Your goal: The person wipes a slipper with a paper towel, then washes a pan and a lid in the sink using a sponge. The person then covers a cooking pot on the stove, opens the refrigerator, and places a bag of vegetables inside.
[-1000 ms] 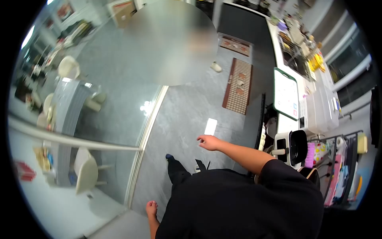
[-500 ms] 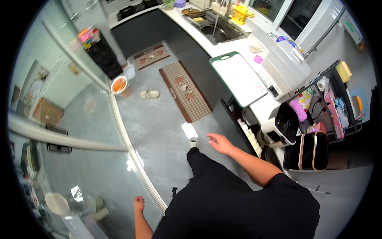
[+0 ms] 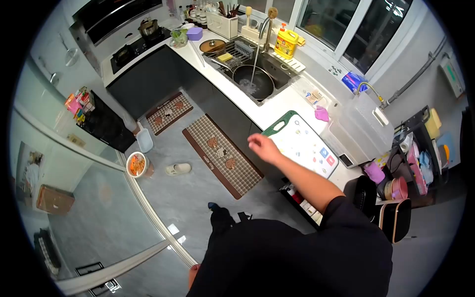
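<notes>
My right hand (image 3: 263,147) is stretched forward, fingers loosely bent and holding nothing. In the view it lies just beside the green-handled corner of a white cutting board (image 3: 304,143) on the counter; I see no grip on the board. My left hand (image 3: 194,273) shows only as a sliver at my left side, its fingers hidden by my body. Farther ahead, water runs from the faucet (image 3: 269,17) into a dark pan (image 3: 254,81) in the sink (image 3: 282,74).
Below the counter on the right, a drawer (image 3: 302,205) stands pulled out. A checked mat (image 3: 225,156), a slipper (image 3: 178,169) and a bin (image 3: 137,165) with orange scraps are on the floor. A glass sliding door's track (image 3: 153,213) runs along the left.
I have moved forward, and the sink and counter now appear nearer. My right hand has come up beside the cutting board, while my left hand has dropped mostly behind my body.
</notes>
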A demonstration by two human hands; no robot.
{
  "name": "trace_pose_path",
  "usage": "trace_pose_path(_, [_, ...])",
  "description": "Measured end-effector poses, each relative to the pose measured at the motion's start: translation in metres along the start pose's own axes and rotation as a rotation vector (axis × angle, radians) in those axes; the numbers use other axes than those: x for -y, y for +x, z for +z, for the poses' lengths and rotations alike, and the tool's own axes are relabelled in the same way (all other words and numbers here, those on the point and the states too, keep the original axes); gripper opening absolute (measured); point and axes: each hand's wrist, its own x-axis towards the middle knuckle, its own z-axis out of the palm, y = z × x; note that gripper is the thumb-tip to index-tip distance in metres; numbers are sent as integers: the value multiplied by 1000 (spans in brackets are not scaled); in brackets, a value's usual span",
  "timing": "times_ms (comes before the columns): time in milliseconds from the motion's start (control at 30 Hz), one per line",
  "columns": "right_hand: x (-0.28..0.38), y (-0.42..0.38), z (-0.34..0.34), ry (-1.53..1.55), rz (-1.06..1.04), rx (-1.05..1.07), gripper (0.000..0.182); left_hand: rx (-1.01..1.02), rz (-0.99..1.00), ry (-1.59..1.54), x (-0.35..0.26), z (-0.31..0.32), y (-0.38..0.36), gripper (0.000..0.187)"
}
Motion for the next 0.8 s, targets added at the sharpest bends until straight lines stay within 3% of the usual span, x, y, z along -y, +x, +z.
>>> trace_pose_path(133, [8,74,-26,-16,98,-185,27,81,-46,54,-42,-54,56,23])
trace_pose_path(333, [-60,117,-106,-380,208,-466,41,100,3,21,-134,-184,240,21])
trace_pose_path(400, [-96,133,-168,-476,277,-623,47,45,2,-62,-211,-216,281,20])
trace_pose_path(433, [-94,141,-208,-501,342,-684,48,18,-1,-60,-302,-231,263,18])
trace_pose_path(500, [-113,164,-298,-676,434,-793,53,-64,225,-59,-357,-242,310,16])
trace_pose_path(533, [-130,174,-347,-859,455,-848,51,-65,224,-53,-384,-240,317,16])
trace_pose_path(600, [-125,187,-424,-941,519,-926,41,-124,368,-66,-454,-231,311,16])
trace_pose_path(733, [-167,200,-541,-1144,721,-819,39,75,409,53,-503,-187,304,8])
trace_pose_path(800, [-185,212,-576,-1207,847,-787,39,156,310,171,-525,-169,299,12])
